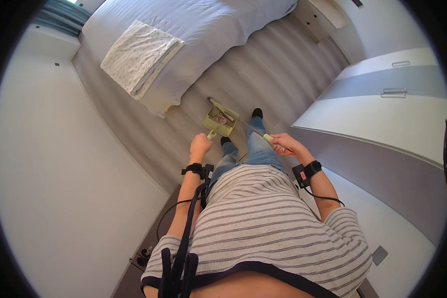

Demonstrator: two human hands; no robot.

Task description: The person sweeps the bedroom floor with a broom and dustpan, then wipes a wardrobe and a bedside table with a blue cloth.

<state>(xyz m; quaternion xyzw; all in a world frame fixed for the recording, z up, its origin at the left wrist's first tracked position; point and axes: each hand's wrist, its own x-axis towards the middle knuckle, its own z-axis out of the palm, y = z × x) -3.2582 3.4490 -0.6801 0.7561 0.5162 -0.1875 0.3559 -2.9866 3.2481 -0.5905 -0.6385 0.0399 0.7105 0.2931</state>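
My left hand (201,145) is closed around the pale green handle of a dustpan (224,129), which hangs or rests low in front of my feet; which of the two I cannot tell. Some light-coloured debris (221,119) lies in the pan, and a pale green bar crosses its far part. In my right hand (285,144) is a long handle (269,138) with a pale green grip and a grey shaft that slants toward the dustpan. The far end of that handle is not clearly made out.
A bed (208,33) with a folded patterned cloth (139,56) stands ahead. To the right is a wardrobe (372,108) with metal handles, and beyond it a drawer unit (313,22). A white wall (74,156) runs along the left. Wooden flooring (272,63) lies between.
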